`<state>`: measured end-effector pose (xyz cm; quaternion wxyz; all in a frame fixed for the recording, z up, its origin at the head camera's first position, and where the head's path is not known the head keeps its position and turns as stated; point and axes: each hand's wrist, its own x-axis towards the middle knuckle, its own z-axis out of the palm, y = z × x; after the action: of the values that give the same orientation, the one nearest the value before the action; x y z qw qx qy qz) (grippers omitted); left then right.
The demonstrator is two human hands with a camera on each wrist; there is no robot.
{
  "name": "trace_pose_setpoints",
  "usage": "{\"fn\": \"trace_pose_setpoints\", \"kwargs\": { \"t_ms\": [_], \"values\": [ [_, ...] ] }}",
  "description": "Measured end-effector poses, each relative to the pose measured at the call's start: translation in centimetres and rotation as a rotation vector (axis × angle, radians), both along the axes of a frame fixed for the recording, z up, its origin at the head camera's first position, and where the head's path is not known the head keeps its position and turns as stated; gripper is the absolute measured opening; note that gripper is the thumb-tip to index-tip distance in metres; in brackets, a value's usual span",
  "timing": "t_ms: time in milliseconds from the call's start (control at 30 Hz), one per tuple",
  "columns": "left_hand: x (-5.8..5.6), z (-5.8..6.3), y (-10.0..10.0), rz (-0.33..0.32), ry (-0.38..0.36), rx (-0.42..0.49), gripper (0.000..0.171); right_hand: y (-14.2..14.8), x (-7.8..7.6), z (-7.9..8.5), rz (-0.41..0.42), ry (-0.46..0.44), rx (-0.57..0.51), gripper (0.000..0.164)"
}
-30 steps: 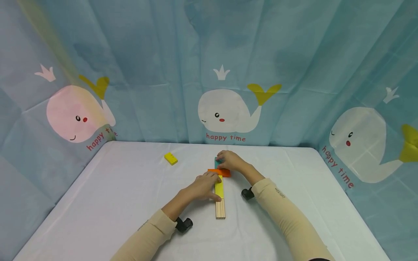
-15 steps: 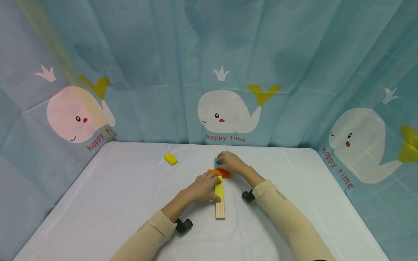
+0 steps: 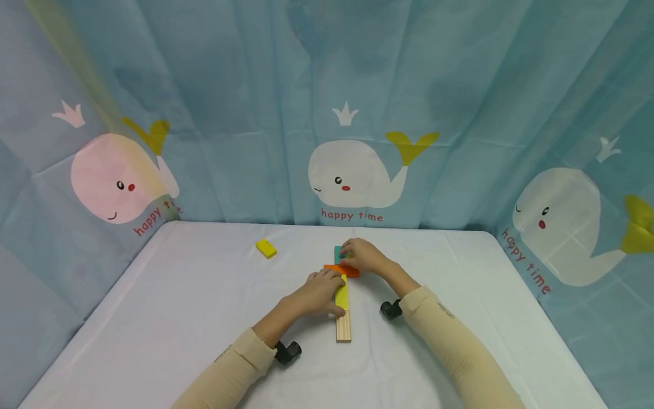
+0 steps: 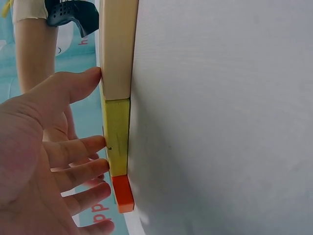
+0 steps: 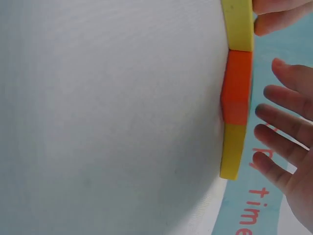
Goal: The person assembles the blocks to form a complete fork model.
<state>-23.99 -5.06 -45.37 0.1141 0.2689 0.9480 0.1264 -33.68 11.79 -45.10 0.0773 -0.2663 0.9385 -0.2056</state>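
Observation:
Near the table's middle lie flat blocks: a plain wood one (image 3: 344,329), a yellow one (image 3: 342,298) end to end with it, an orange one (image 3: 332,268) set crosswise, and a teal one (image 3: 338,251) behind. My left hand (image 3: 317,294) touches the row from above; in the left wrist view its thumb is at the wood block and its fingertips at the yellow block's upper edge. Over the teal block is my right hand (image 3: 361,254), fingers spread and apart from the blocks in the right wrist view. A second yellow block (image 5: 233,152) shows beyond the orange one there, mostly hidden in the head view.
A loose yellow block with small dots (image 3: 266,249) lies farther back on the left. White cloth covers the table (image 3: 168,318). A blue curtain (image 3: 245,170) printed with whales hangs around its back and sides. Black cameras (image 3: 288,352) are strapped at both wrists.
My right hand has shifted slightly to the right and loosened, and a bit of yellow now shows under its fingers. My left hand and the blocks have stayed in place.

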Motion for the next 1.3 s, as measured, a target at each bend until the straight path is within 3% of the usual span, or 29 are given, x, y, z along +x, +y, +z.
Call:
{"fn": "trace_pose_setpoints", "kwargs": {
  "t_ms": [267, 367, 500, 900, 1300],
  "values": [
    [-0.1, 0.1, -0.1, 0.01, 0.001, 0.046, 0.062, 0.9, 0.6, 0.3, 0.026, 0.012, -0.024, 0.027],
    [-0.3, 0.3, -0.4, 0.042, 0.002, 0.073, 0.059, 1.2, 1.0, 0.5, 0.017, -0.009, -0.038, 0.029],
    [-0.9, 0.4, -1.1, 0.107, 0.012, 0.108, 0.058, 1.5, 1.7, 0.5, 0.007, -0.03, -0.052, 0.029],
    [-2.9, 0.4, -4.2, 0.257, 0.072, 0.14, 0.055, 2.1, 3.9, 0.3, 0.085, 0.021, -0.027, 0.035],
    [-5.0, 0.6, -7.8, 0.324, 0.122, 0.155, 0.056, 2.2, 6.1, 0.1, 0.111, -0.03, 0.03, 0.057]
  ]
}}
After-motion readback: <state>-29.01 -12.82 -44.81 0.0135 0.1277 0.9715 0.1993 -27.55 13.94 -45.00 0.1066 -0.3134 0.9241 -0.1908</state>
